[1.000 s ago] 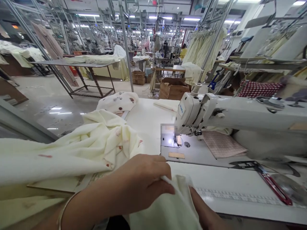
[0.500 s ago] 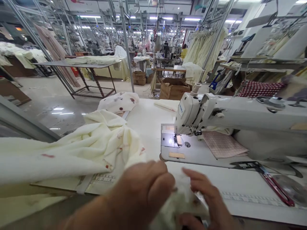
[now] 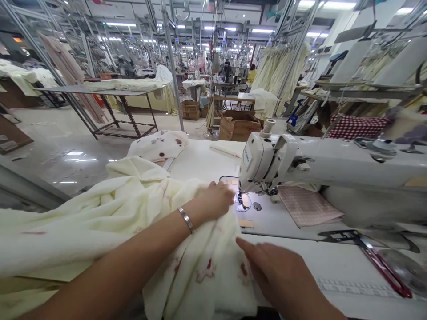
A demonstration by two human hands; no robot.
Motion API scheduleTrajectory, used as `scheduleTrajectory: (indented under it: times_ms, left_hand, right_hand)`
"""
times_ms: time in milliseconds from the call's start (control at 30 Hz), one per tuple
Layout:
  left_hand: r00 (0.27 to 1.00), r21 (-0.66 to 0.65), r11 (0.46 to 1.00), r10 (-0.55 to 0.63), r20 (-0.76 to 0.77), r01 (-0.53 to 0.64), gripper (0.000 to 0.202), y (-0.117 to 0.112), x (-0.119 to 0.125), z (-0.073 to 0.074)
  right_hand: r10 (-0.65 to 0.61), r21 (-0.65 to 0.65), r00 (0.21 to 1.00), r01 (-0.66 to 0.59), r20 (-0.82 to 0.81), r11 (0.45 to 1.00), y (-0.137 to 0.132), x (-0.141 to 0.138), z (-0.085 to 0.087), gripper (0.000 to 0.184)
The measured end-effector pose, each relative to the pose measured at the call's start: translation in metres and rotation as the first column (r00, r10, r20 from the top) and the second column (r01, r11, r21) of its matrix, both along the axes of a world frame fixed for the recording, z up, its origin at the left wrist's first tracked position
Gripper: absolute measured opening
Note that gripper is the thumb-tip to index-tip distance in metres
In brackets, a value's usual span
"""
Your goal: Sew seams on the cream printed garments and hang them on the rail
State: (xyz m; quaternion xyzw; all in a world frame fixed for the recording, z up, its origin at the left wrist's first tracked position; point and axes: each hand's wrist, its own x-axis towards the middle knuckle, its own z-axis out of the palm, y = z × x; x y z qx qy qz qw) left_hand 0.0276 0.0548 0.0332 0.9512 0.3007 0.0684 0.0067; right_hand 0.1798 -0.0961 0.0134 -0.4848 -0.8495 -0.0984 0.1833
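My left hand (image 3: 216,201), with a bracelet on its wrist, is closed on the pale yellow printed fabric (image 3: 213,266) just left of the presser foot (image 3: 244,201). My right hand (image 3: 278,271) is lower down at the fabric's right edge, index finger stretched along it; the thumb and other fingers are mostly hidden, so its hold is unclear. From the table the fabric hangs over the front edge and spreads far left in loose folds. To the right of the needle area stands the white sewing machine (image 3: 320,153), its lamp lighting the needle plate.
Red-handled thread snips or a similar tool (image 3: 383,266) lie at the right, by a printed ruler strip (image 3: 356,286). A pink checked cloth (image 3: 307,205) rests under the machine arm. White spotted fabric (image 3: 158,144) sits at the table's back left. Beyond is a cardboard box (image 3: 238,129).
My left hand has moved up and forward to the needle area, bringing the fabric along and spreading it. My right hand has shifted slightly to the fabric's right edge.
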Motion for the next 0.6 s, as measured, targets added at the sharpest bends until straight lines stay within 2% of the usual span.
scheduleTrajectory:
  times_ms: [100,167,233,333,400,467,533,600]
  left_hand:
    - [0.999,-0.024,0.999,0.032,0.043,-0.031,0.006,0.005,-0.002,-0.013]
    - [0.996,-0.024,0.998,0.054,0.072,-0.052,0.007,0.006,-0.004,-0.02]
    - [0.992,-0.027,0.997,0.071,0.101,-0.069,0.007,0.006,-0.005,-0.023]
    - [0.982,-0.007,0.993,0.117,0.151,-0.117,0.008,0.001,-0.007,-0.019]
    - [0.976,0.019,0.991,0.127,0.178,-0.133,0.01,-0.013,-0.008,-0.014]
    - [0.978,0.042,0.995,0.085,0.192,-0.095,0.013,-0.034,-0.008,-0.012]
    - [0.981,0.046,0.997,0.049,0.187,-0.058,0.017,-0.058,-0.009,-0.015]
    - [0.985,0.005,0.999,0.049,0.163,-0.051,0.032,-0.077,-0.012,-0.021]
  right_hand:
    - [0.033,0.024,0.999,-0.033,0.04,0.999,0.041,-0.002,0.0,0.027]
    - [0.058,-0.002,0.998,-0.058,0.035,0.998,0.055,0.0,-0.006,0.022]
    - [0.08,-0.039,0.996,-0.078,0.029,0.996,0.058,0.005,-0.011,0.021]
    - [0.114,-0.121,0.993,-0.11,0.029,0.987,0.049,0.013,-0.012,0.021]
    - [0.14,-0.181,0.99,-0.132,0.034,0.975,0.045,0.019,-0.009,0.021]
    - [0.156,-0.229,0.987,-0.143,0.041,0.963,0.047,0.024,-0.004,0.022]
    - [0.133,-0.258,0.989,-0.114,0.057,0.96,0.057,0.028,0.001,0.025]
    - [0.071,-0.273,0.993,-0.044,0.089,0.961,0.071,0.032,0.004,0.027]
